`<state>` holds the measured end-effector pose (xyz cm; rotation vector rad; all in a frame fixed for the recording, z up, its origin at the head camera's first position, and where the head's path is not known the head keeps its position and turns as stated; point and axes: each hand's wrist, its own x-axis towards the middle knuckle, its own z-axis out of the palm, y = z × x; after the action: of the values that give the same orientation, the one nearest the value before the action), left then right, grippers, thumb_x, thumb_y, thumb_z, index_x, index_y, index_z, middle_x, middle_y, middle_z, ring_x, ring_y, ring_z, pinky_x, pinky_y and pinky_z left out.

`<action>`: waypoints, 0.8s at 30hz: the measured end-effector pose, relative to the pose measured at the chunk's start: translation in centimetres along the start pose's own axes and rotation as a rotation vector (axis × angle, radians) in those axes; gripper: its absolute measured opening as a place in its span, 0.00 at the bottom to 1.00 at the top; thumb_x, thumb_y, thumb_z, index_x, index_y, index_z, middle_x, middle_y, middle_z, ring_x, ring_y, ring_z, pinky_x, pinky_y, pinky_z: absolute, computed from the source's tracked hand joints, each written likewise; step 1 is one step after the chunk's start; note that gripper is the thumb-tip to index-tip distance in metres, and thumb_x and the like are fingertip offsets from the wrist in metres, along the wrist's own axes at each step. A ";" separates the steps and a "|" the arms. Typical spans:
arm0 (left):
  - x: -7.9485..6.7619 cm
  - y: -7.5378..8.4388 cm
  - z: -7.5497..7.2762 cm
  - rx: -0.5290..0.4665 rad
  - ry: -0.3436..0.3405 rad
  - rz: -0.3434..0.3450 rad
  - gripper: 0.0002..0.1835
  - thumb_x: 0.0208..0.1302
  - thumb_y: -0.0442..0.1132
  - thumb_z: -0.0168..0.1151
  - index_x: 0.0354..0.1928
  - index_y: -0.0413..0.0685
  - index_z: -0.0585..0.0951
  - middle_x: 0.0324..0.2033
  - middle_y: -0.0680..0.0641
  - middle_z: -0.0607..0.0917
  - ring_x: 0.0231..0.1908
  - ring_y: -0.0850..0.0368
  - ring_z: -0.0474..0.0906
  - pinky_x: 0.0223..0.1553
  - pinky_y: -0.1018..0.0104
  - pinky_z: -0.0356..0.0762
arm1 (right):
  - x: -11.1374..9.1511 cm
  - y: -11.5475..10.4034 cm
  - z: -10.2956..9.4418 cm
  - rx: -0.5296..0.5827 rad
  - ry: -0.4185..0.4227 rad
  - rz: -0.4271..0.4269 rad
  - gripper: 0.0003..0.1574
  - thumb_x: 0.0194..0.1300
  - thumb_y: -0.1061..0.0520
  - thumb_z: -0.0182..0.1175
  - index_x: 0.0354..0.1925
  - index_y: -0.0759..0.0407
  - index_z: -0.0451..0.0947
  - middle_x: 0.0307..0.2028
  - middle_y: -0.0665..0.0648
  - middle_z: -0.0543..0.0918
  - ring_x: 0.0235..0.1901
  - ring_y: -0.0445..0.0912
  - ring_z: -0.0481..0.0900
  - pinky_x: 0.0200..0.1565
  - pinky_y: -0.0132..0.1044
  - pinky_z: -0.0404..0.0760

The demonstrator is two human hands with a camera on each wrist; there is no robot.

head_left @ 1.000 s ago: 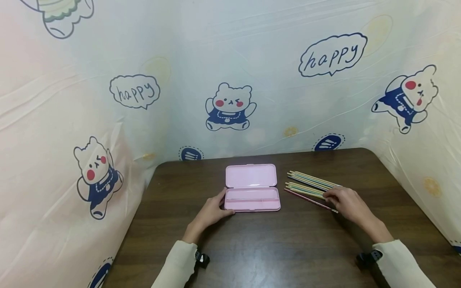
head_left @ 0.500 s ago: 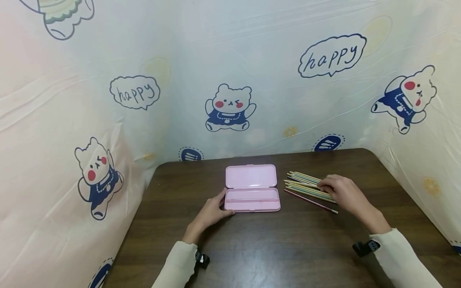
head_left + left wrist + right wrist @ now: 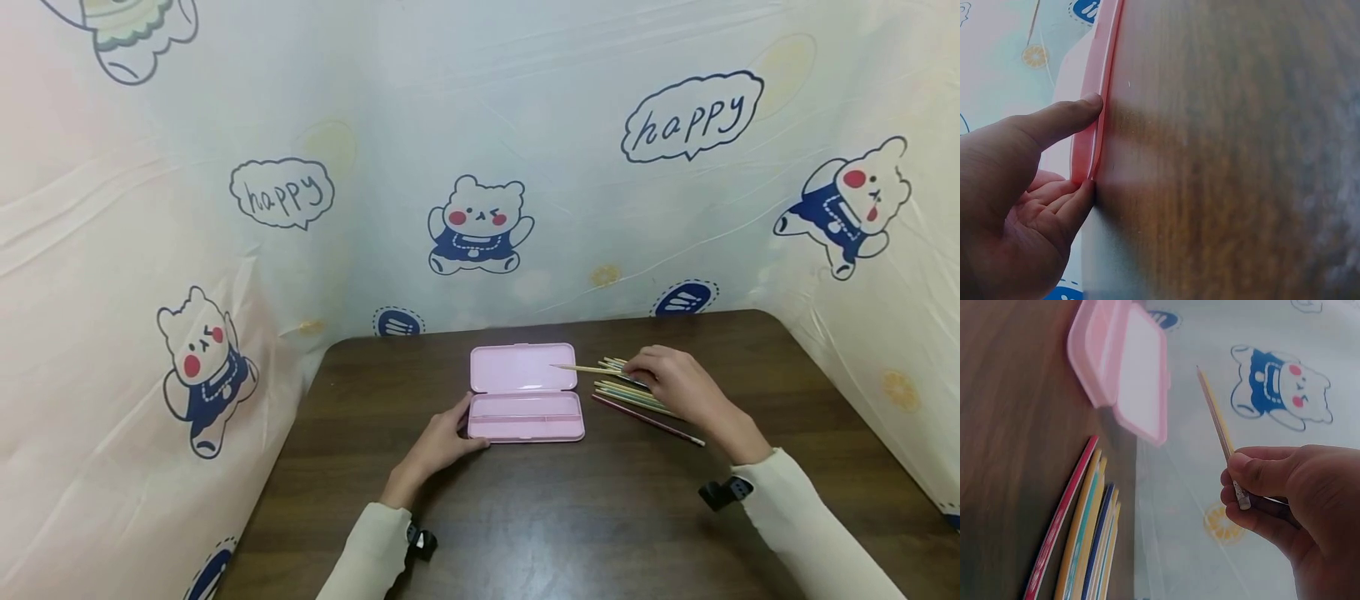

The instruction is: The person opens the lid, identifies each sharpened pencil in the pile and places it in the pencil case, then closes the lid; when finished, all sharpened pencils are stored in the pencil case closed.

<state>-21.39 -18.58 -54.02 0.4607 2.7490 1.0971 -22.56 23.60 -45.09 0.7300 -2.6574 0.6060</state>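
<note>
A pink pencil case (image 3: 525,407) lies on the table with its lid (image 3: 521,367) folded back and its compartments bare. My left hand (image 3: 435,443) holds the case's left end, the thumb (image 3: 1079,117) at its front wall and the other fingers round the corner. My right hand (image 3: 678,383) pinches one yellowish pencil (image 3: 1215,412) near its eraser end, raised over the other pencils with its sharp tip pointing left. Beneath it, several yellow, teal and dark pencils (image 3: 630,396) lie in a loose bunch. A dark red pencil (image 3: 648,420) lies in front of them.
The brown wooden table (image 3: 517,517) ends at a cloth backdrop (image 3: 375,125) printed with cartoon bears, which also rises along both sides. Each wrist wears a small black camera, such as the right camera (image 3: 723,493).
My right hand has gone from the near bunch to the farther pencils, then lifted one pencil and moved left with it, its tip now overlapping the lid. The left hand stays put.
</note>
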 end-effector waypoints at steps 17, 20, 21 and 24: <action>0.0 -0.2 0.1 -0.006 0.007 0.000 0.53 0.66 0.49 0.77 0.84 0.41 0.58 0.81 0.38 0.64 0.76 0.44 0.71 0.74 0.48 0.72 | 3.8 -3.8 2.7 0.070 -0.038 -0.118 0.09 0.65 0.67 0.73 0.42 0.57 0.92 0.36 0.52 0.90 0.36 0.44 0.85 0.42 0.44 0.89; 0.0 -0.3 0.2 -0.002 0.008 -0.002 0.53 0.66 0.49 0.77 0.84 0.42 0.58 0.81 0.38 0.64 0.76 0.45 0.71 0.74 0.48 0.72 | 4.4 -4.1 3.5 0.068 -0.044 -0.150 0.10 0.64 0.69 0.73 0.41 0.58 0.92 0.37 0.52 0.90 0.37 0.44 0.86 0.43 0.45 0.89; 0.0 -0.3 0.2 0.000 0.009 -0.001 0.53 0.66 0.49 0.77 0.84 0.42 0.58 0.81 0.38 0.64 0.76 0.45 0.71 0.74 0.48 0.72 | 4.6 -4.2 3.8 0.069 -0.047 -0.157 0.10 0.64 0.69 0.72 0.41 0.57 0.92 0.37 0.52 0.91 0.37 0.45 0.86 0.43 0.45 0.89; 0.1 -0.3 0.1 -0.003 0.009 -0.002 0.53 0.66 0.50 0.77 0.84 0.43 0.58 0.81 0.38 0.64 0.76 0.44 0.71 0.74 0.48 0.72 | 5.0 -4.4 4.7 0.066 -0.051 -0.180 0.10 0.64 0.70 0.72 0.40 0.57 0.92 0.37 0.53 0.91 0.37 0.46 0.87 0.43 0.46 0.89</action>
<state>-21.52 -18.65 -54.33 0.4537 2.7548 1.1060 -25.14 15.88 -45.68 1.0034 -2.5907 0.6364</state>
